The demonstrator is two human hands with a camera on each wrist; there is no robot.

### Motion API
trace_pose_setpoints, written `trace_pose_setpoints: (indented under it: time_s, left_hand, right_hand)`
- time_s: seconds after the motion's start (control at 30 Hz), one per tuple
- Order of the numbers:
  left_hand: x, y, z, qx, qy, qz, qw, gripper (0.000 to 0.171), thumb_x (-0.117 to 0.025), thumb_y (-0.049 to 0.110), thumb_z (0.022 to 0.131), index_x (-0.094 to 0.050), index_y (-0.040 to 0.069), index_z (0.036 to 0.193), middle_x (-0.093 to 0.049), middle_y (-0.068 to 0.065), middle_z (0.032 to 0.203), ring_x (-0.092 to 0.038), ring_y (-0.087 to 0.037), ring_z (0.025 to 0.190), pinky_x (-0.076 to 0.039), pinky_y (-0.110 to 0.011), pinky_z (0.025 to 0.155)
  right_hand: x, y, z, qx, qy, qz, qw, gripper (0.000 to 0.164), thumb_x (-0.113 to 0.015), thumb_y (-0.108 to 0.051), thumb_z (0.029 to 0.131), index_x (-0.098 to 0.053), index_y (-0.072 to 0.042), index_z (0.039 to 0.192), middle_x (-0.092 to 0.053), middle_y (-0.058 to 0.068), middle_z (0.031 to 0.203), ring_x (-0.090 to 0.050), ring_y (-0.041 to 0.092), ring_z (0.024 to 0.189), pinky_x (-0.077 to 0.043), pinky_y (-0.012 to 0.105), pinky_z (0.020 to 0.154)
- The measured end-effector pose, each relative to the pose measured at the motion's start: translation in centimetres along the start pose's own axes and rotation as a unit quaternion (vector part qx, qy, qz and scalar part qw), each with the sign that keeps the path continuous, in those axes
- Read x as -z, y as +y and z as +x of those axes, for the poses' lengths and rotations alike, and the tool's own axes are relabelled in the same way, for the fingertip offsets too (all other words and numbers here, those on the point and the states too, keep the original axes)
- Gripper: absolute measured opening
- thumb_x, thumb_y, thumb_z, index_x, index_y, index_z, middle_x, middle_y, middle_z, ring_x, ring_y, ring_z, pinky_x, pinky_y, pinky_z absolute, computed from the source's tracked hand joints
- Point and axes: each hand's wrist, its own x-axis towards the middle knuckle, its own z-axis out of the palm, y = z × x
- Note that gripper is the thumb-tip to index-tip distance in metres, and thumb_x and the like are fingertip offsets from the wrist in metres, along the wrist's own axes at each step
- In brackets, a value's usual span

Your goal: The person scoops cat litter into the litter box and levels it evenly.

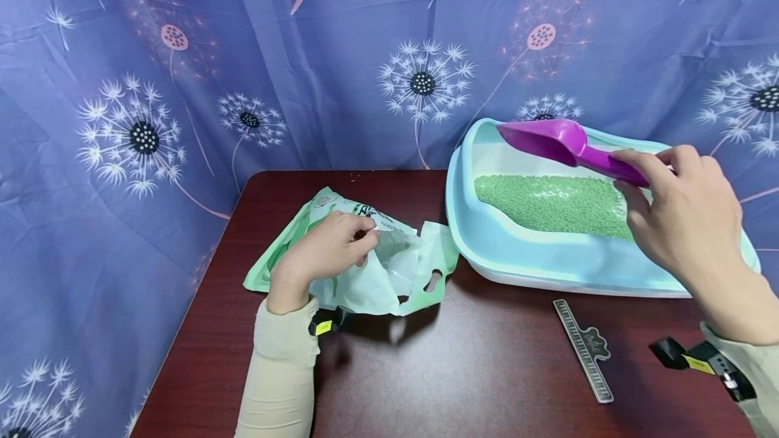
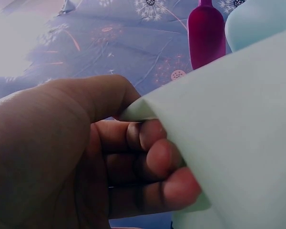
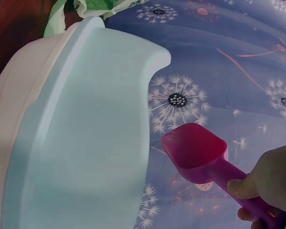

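My left hand (image 1: 328,249) pinches the edge of an opened green-and-white bag (image 1: 359,289) that lies on the table. In the left wrist view the thumb and curled fingers (image 2: 174,162) hold a fold of the bag's pale wall (image 2: 238,124). A purple litter scoop (image 1: 550,140) is gripped by its handle in my right hand (image 1: 688,208), raised above the litter box. In the right wrist view the scoop's bowl (image 3: 195,150) looks to have nothing in it. Green pellet litter (image 1: 548,208) covers the bottom of the light-blue litter box (image 1: 548,262).
A long clip (image 1: 584,353) lies on the dark wooden table (image 1: 462,370) in front of the litter box. Behind the table hangs a blue curtain (image 1: 341,73) with dandelion prints. The bag's torn top flap, with a handle hole, touches the box's left side.
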Motion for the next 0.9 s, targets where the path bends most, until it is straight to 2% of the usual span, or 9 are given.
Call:
trace_pose_setpoints:
  time_s: [0.4, 0.53, 0.77, 0.9]
  left_hand:
    - [0.0, 0.0, 0.0, -0.001, -0.001, -0.003, 1.0, 0.034, -0.043, 0.021, 0.093, -0.042, 0.019, 0.06, -0.054, 0.009, 0.052, -0.043, -0.01, 0.046, -0.034, -0.025, 0.05]
    - [0.0, 0.0, 0.0, 0.0, -0.003, -0.008, 1.0, 0.033, -0.043, 0.021, 0.094, -0.042, 0.019, 0.06, -0.053, 0.009, 0.052, -0.042, -0.01, 0.046, -0.034, -0.025, 0.05]
    - [-0.1, 0.0, 0.0, -0.001, -0.001, 0.001, 1.0, 0.033, -0.043, 0.02, 0.094, -0.042, 0.02, 0.06, -0.053, 0.01, 0.052, -0.044, -0.01, 0.045, -0.034, -0.025, 0.049]
    - [-0.1, 0.0, 0.0, -0.003, 0.0, 0.004, 1.0, 0.033, -0.043, 0.021, 0.094, -0.043, 0.02, 0.061, -0.054, 0.01, 0.052, -0.045, -0.01, 0.046, -0.035, -0.026, 0.05]
  right_hand:
    - [1.4, -1.7, -0.3, 0.022, 0.002, 0.029, 0.999, 0.041, -0.076, -0.008, 0.078, -0.068, -0.016, 0.117, -0.056, 0.02, 0.094, -0.045, 0.039, 0.078, -0.026, 0.047, 0.06]
    - [1.9, -2.4, -0.3, 0.042, -0.013, 0.049, 0.998, 0.045, -0.077, -0.007, 0.075, -0.068, -0.015, 0.118, -0.058, 0.016, 0.093, -0.043, 0.027, 0.076, -0.026, 0.037, 0.063]
    - [2.3, -3.7, -0.8, 0.118, -0.038, 0.081, 0.989, 0.048, -0.081, -0.006, 0.069, -0.07, -0.016, 0.115, -0.057, 0.002, 0.084, -0.033, 0.001, 0.071, -0.026, 0.024, 0.061]
    - [2.3, -4.4, -1.1, 0.139, -0.053, 0.101, 0.984, 0.05, -0.082, -0.006, 0.068, -0.07, -0.016, 0.115, -0.057, -0.003, 0.085, -0.033, -0.003, 0.073, -0.028, 0.022, 0.061]
